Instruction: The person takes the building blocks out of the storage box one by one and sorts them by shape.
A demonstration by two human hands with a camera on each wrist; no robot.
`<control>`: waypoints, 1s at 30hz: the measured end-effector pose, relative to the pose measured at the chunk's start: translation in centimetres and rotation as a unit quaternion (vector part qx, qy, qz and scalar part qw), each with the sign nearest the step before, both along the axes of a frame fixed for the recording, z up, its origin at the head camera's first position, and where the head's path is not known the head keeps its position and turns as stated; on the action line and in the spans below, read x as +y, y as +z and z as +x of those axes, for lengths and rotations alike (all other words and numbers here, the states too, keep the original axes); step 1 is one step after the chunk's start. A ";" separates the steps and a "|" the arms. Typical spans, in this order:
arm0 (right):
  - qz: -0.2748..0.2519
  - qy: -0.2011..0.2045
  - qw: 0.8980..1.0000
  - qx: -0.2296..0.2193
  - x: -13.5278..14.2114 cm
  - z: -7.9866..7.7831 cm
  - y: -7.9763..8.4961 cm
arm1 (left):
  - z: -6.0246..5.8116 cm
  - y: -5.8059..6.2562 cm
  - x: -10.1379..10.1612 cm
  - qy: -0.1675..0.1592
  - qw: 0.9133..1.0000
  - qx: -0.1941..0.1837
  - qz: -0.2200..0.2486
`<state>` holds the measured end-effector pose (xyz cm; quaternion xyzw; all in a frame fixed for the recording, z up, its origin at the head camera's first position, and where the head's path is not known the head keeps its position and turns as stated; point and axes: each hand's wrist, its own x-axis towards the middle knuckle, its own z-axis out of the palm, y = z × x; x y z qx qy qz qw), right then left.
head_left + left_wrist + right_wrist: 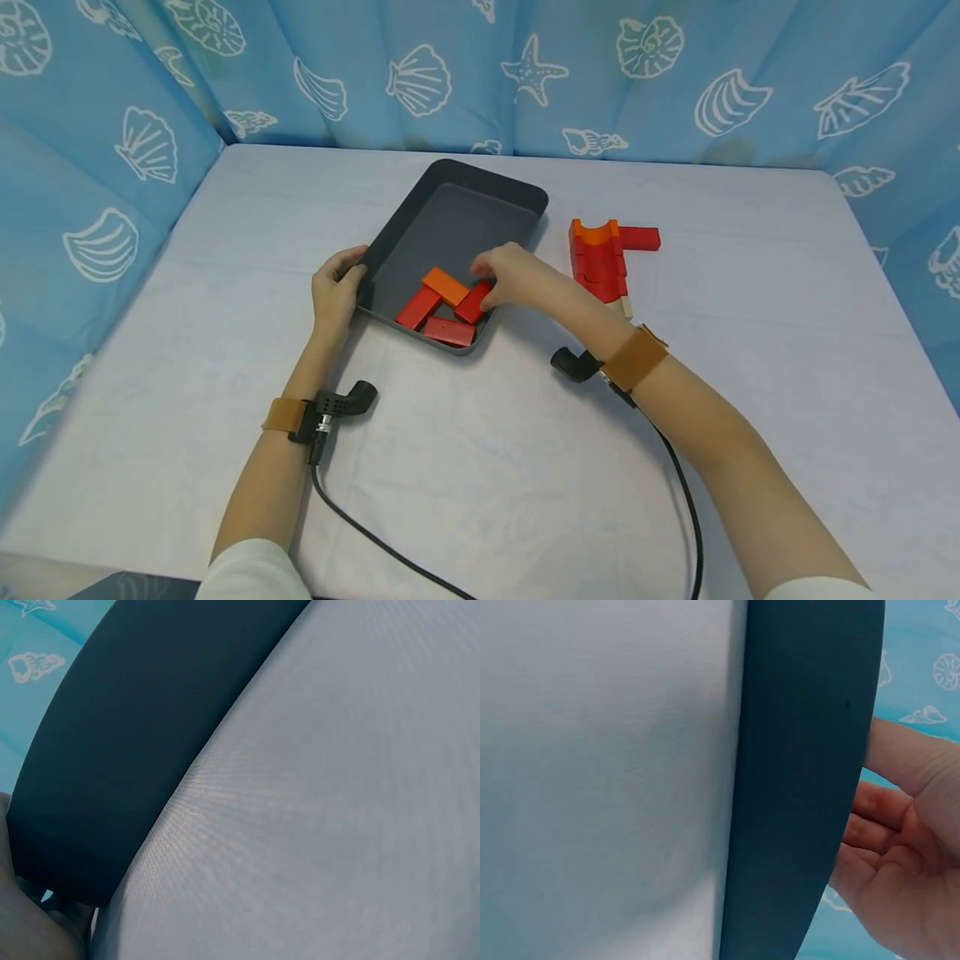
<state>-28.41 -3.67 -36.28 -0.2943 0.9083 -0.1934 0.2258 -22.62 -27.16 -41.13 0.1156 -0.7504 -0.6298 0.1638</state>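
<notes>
A dark grey tray (480, 208) lies slanted on the white table. My left hand (337, 287) grips its left side near the front corner, thumb at the rim; in the left wrist view the tray wall (127, 750) covers most of that hand. Reaching over the right wall, my right hand (517, 275) pinches the end of a red block (472, 304) between thumb and fingers. The fingertips are hidden behind the wall in the right wrist view. Beside that block, inside the tray, are an orange block (446, 287) and two more red blocks (450, 332).
Right of the tray stands a cluster of red blocks (600, 267) with an orange curved-top block (596, 233), a red block (640, 238) sticking out rightward and a pale wooden piece (624, 307). A blue shell-patterned curtain (465, 75) borders the table. Cables (375, 537) trail from both wrists.
</notes>
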 end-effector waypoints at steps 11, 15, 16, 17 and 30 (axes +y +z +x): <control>0.079 0.006 0.997 -0.002 -1.1 0.1 0.6 | 0.9 1.6 0.9 -0.002 1.000 -0.001 -0.012; 0.077 0.019 0.997 0.017 -1.0 0.2 0.5 | 0.9 1.4 0.9 0.000 1.000 0.000 -0.017; 0.074 0.021 0.997 0.021 -1.0 0.3 0.4 | 0.7 1.1 0.7 0.000 1.000 0.002 -0.016; 0.071 0.023 0.997 0.026 -0.9 0.3 0.3 | 0.5 0.7 0.5 0.001 1.000 0.004 -0.017; 0.024 0.042 0.996 0.076 -0.3 0.7 -0.3 | -0.7 -1.5 -0.4 0.007 1.000 0.015 -0.016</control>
